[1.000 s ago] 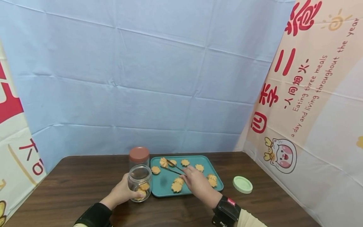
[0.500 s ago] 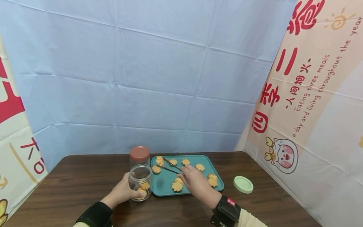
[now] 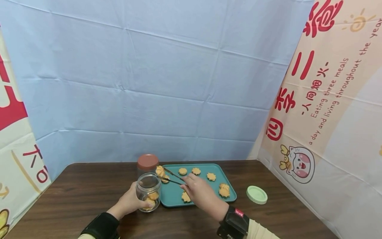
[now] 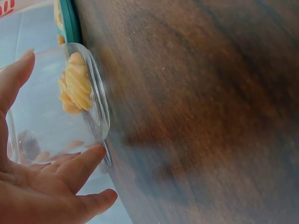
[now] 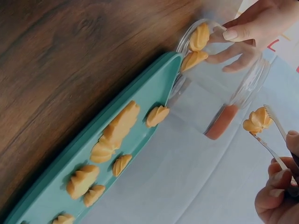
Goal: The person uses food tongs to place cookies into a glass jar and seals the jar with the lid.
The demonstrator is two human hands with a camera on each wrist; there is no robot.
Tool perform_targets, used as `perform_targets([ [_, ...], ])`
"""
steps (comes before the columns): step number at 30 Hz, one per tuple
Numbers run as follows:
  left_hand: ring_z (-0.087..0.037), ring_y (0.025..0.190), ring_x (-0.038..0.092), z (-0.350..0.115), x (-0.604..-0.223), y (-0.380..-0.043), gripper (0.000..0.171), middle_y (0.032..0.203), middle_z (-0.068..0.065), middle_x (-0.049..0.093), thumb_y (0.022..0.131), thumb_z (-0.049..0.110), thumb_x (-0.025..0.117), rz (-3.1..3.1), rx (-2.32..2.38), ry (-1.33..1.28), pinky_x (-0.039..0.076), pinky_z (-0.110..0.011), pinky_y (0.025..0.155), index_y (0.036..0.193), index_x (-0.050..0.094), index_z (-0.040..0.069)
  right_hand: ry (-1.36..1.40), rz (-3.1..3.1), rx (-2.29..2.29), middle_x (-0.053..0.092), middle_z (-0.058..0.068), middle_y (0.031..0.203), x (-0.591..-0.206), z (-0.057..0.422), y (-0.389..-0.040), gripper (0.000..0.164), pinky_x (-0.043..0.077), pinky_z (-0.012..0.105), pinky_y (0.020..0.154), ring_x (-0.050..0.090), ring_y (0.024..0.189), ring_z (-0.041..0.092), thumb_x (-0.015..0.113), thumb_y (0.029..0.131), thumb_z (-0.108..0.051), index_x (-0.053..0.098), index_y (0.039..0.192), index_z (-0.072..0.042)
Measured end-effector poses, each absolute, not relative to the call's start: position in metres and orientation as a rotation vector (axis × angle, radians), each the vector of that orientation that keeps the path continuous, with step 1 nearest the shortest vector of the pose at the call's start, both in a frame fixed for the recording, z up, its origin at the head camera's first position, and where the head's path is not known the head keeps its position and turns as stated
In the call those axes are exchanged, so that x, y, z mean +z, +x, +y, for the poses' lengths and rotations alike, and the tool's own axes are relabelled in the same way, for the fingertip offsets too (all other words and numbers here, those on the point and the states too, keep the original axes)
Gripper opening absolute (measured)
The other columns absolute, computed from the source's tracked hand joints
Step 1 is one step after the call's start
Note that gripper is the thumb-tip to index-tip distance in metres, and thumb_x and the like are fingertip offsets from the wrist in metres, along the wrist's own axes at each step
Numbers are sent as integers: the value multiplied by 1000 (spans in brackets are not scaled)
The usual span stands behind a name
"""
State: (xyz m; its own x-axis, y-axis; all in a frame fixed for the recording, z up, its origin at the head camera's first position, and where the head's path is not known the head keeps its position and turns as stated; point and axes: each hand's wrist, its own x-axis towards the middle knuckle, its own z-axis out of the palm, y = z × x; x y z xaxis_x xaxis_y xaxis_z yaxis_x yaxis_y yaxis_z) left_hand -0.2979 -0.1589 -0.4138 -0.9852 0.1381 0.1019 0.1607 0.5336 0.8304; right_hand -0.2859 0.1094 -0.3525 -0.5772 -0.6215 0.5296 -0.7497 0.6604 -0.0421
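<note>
My left hand (image 3: 129, 201) grips an uncapped clear jar (image 3: 145, 188) standing on the table, thumb and fingers on either side. Inside the jar lie several cookies (image 4: 78, 81), low near its base. My right hand (image 3: 200, 193) holds metal tongs (image 5: 276, 124) with serrated tips. A swirled cookie (image 5: 258, 120) is pinched between those tips. In the head view this cookie hangs over the tray's left edge, just behind and above the jar's mouth. Several more cookies (image 3: 211, 176) lie on the teal tray (image 3: 173, 193), right of the jar.
Behind the held jar stands a second clear jar with a reddish-brown lid (image 3: 148, 161). A pale green round lid (image 3: 257, 195) lies on the dark wooden table (image 3: 89, 186), right of the tray. Pale blue cloth (image 3: 167, 83) hangs behind the table.
My right hand has moved left with the tongs, carrying the cookie from above the tray to near the jar's mouth. My left hand and the jar stay in place.
</note>
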Motion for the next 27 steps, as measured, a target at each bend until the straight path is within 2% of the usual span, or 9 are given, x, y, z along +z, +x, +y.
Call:
perform_targets([
  [9, -50, 121, 46, -159, -415, -299, 101, 130, -31, 48, 70, 18, 89, -2737, -1490, -255, 39, -61, 95, 141, 26, -15, 1104, -2416, 400, 58, 3, 89, -350, 99, -283, 20, 43, 17, 58, 50, 69, 6, 65, 94, -12, 67, 109, 0],
  [15, -51, 122, 44, -161, -417, -301, 104, 131, -33, 47, 70, 22, 89, -2765, -1496, -246, 39, -61, 96, 142, 24, -14, 1133, -2416, 402, 59, 3, 91, -350, 92, -281, 19, 44, 16, 59, 54, 70, 6, 65, 94, -13, 67, 109, -1],
  [27, -49, 118, 49, -160, -414, -297, 99, 127, -31, 52, 71, 17, 88, -2732, -1496, -257, 41, -60, 94, 142, 26, -14, 1044, -2578, 580, 55, 3, 95, -352, 91, -284, 27, 42, 19, 56, 45, 67, 2, 55, 101, -20, 63, 118, -1],
])
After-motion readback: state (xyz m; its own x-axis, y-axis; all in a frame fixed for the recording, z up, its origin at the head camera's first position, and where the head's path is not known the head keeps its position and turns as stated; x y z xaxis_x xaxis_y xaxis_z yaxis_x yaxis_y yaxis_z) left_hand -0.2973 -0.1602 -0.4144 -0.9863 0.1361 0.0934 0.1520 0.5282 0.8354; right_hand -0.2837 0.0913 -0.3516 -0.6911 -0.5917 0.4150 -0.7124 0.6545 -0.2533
